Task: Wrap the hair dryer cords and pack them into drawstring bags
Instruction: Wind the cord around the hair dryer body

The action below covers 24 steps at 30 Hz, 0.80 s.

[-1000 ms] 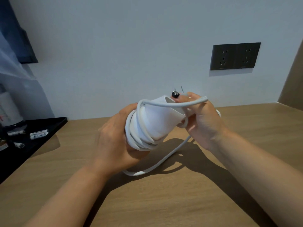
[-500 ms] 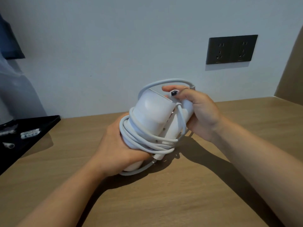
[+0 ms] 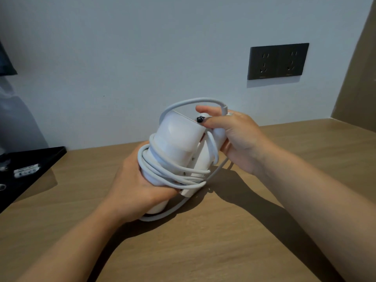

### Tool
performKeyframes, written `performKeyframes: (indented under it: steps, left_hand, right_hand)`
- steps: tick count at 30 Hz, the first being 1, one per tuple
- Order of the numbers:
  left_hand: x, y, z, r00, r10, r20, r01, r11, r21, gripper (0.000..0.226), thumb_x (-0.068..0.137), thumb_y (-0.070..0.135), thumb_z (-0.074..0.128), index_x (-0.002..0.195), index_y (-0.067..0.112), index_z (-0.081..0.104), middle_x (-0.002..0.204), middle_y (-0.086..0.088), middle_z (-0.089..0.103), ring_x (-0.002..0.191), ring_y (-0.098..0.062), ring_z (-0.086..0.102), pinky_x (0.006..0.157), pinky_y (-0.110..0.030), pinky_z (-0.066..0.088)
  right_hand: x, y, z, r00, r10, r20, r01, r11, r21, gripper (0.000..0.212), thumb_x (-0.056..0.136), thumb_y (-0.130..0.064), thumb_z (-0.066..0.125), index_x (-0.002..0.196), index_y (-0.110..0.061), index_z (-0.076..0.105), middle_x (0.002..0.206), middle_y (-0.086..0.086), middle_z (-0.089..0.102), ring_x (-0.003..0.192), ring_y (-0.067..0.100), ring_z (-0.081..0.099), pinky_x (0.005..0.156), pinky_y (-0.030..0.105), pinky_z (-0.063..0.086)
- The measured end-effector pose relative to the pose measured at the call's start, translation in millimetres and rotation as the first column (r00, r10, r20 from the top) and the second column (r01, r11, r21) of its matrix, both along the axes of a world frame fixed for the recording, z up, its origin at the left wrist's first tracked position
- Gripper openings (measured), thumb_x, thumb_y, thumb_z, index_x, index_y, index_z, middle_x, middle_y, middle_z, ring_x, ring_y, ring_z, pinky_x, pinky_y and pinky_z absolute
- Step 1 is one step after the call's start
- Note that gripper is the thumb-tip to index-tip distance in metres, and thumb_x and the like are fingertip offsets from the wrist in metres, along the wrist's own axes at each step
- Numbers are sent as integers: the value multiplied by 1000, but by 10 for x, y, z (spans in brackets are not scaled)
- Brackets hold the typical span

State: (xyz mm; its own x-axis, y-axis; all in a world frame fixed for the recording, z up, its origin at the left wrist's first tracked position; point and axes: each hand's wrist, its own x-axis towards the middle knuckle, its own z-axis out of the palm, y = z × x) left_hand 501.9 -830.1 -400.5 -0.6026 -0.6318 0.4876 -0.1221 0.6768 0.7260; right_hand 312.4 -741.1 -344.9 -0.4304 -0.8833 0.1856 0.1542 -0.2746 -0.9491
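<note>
A white hair dryer [image 3: 176, 143] is held just above the wooden table [image 3: 203, 251], its folded handle against the body. Its white cord [image 3: 173, 176] is wound several times around the lower body, and a last loop arcs over the top. My left hand [image 3: 134, 184] grips the dryer's lower end from the left. My right hand [image 3: 234, 137] holds the upper right side and pinches the cord's plug end near the top. A short stretch of cord lies on the table under the dryer. No drawstring bag is in view.
A black tray [image 3: 30, 169] with small white items lies at the left edge of the table. A dark double wall socket [image 3: 277, 61] is on the wall behind. A brown side panel [image 3: 358, 88] closes off the right.
The long cord tail that trailed over the table has been wound around the dryer. My right hand carried the plug end up over the top. The dryer tilted more upright.
</note>
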Motion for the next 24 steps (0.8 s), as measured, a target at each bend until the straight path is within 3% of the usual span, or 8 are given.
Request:
performKeyframes:
  steps: [4, 7, 13, 20, 24]
  left_hand:
    - [7, -57, -16, 1000, -5, 9, 5, 1000, 9, 82, 43, 47, 85, 118, 27, 59, 109, 13, 70, 100, -7, 67, 86, -37, 55]
    - [13, -69, -18, 1000, -5, 17, 5, 1000, 11, 85, 43, 47, 86, 120, 28, 58, 111, 13, 69, 102, -7, 66, 88, -39, 55]
    - [18, -80, -21, 999, -32, 20, 32, 999, 33, 86, 45, 42, 87, 123, 28, 56, 114, 10, 68, 106, -12, 66, 91, -44, 54]
    - [3, -89, -38, 999, -32, 9, 31, 999, 43, 82, 47, 39, 88, 122, 31, 56, 113, 13, 68, 105, -9, 66, 90, -42, 55]
    - [1, -93, -39, 999, -35, 12, 34, 997, 65, 79, 49, 39, 88, 121, 34, 55, 111, 14, 68, 103, -7, 66, 89, -39, 56]
  right_hand:
    - [71, -31, -56, 999, -21, 31, 24, 995, -92, 27, 87, 1, 58, 106, -13, 72, 94, 2, 71, 79, 15, 64, 72, 28, 54]
    - [78, -60, -102, 999, -17, 37, 20, 994, -108, 23, 88, -1, 55, 97, -12, 73, 92, 6, 69, 81, 19, 62, 74, 33, 51]
    - [48, 23, -69, 989, 148, 29, -146, 987, -63, 28, 87, -5, 44, 93, -12, 70, 84, 8, 63, 69, 18, 59, 57, 27, 52]
    - [68, -19, -125, 996, -50, -78, 49, 999, -13, 21, 88, -12, 51, 89, -12, 73, 82, 10, 67, 75, 21, 63, 65, 32, 51]
    - [109, -84, -193, 994, -107, -4, 107, 993, -41, 17, 89, -14, 56, 94, -17, 71, 82, 6, 68, 73, 17, 64, 65, 31, 50]
